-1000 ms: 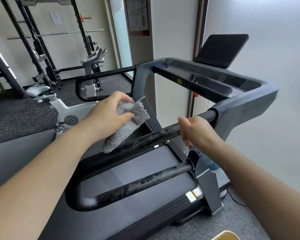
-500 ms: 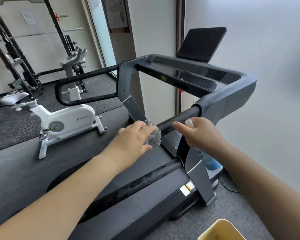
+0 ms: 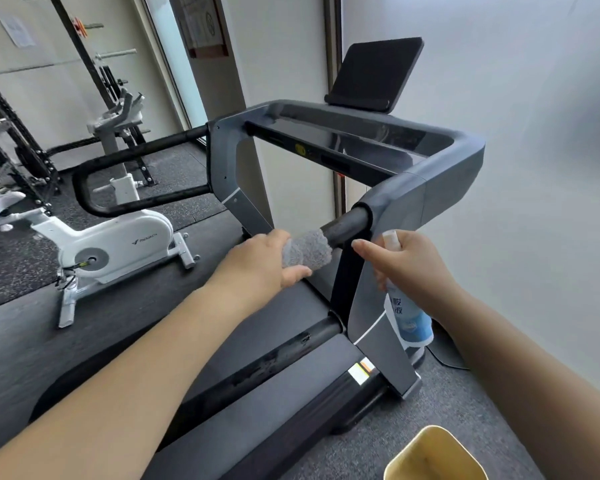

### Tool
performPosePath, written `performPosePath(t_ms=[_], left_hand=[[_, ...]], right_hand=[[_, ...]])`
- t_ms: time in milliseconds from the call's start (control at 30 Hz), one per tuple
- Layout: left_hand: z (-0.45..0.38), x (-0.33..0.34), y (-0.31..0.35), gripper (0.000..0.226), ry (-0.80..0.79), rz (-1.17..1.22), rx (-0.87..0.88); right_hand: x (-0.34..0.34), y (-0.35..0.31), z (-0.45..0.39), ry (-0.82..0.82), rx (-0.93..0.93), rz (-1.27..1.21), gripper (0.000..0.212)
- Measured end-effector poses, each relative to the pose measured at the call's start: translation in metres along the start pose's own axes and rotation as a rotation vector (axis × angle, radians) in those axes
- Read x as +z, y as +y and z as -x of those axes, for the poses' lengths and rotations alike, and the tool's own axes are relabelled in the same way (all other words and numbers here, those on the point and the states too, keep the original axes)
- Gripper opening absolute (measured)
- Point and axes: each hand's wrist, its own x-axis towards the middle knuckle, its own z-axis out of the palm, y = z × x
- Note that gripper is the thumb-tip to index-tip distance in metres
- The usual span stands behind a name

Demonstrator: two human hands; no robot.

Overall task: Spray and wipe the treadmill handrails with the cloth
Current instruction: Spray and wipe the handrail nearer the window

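**Cloth now wrapped round the top of the right handrail**

Since a second ago the left hand (image 3: 260,263) has slid up the rail, so the cloth went from hanging loose mid-rail to being bunched right up near where the bar meets the grey frame. View has swung a bit too, more of the white bike shows now.

Biggest first: the treadmill (image 3: 440,168), grey frame with a dark screen on top and a black belt below. Its upper right handrail (image 3: 349,225) is the black bar sticking out of the frame corner. Off to the left on the gym floor sits a white exercise bike (image 3: 118,244).

Left hand is curled round the rail with the grey cloth (image 3: 307,251) squeezed between palm and bar, thumb underneath. Right hand (image 3: 409,268) is just beside it, off the rail, fingers wrapped round a spray bottle (image 3: 407,318), index finger stretched out toward the bar. Bottle hangs down beside the upright, white top, blue label.

Bottom right corner, a yellow bin (image 3: 433,459) rim.
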Motion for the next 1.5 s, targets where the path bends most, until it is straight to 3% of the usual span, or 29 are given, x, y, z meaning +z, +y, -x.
performPosePath(t_ms=[267,667,833,1000,1133,1300,1400,1500], left_hand=[[0.054,-0.030,-0.062,0.058,-0.213,0.043,-0.183],[0.033,-0.012,-0.033,0.057,-0.021,0.059,-0.045],[-0.003,-0.001,0.000,0.065,-0.016,0.066,0.050],[-0.007,0.000,-0.001,0.067,-0.076,0.114,0.009],[0.007,-0.010,-0.011,0.061,-0.109,0.124,-0.028],[0.039,-0.019,-0.046,0.056,-0.135,0.100,-0.074],[0.052,-0.017,-0.054,0.082,-0.057,0.039,-0.008],[0.048,-0.013,-0.040,0.076,-0.002,0.009,0.129]], right_hand=[[-0.002,-0.002,-0.011,0.066,-0.059,-0.135,0.039],[-0.024,-0.056,-0.072,0.196,-0.298,-0.235,0.038],[-0.032,-0.067,-0.094,0.251,-0.330,-0.232,0.034],[-0.035,-0.087,-0.123,0.300,-0.397,-0.235,0.032],[-0.023,-0.077,-0.135,0.286,-0.371,-0.185,0.038],[-0.016,-0.062,-0.136,0.257,-0.383,-0.143,0.027],[-0.017,-0.058,-0.134,0.238,-0.385,-0.136,0.027],[-0.019,-0.049,-0.130,0.202,-0.348,-0.159,0.022]])
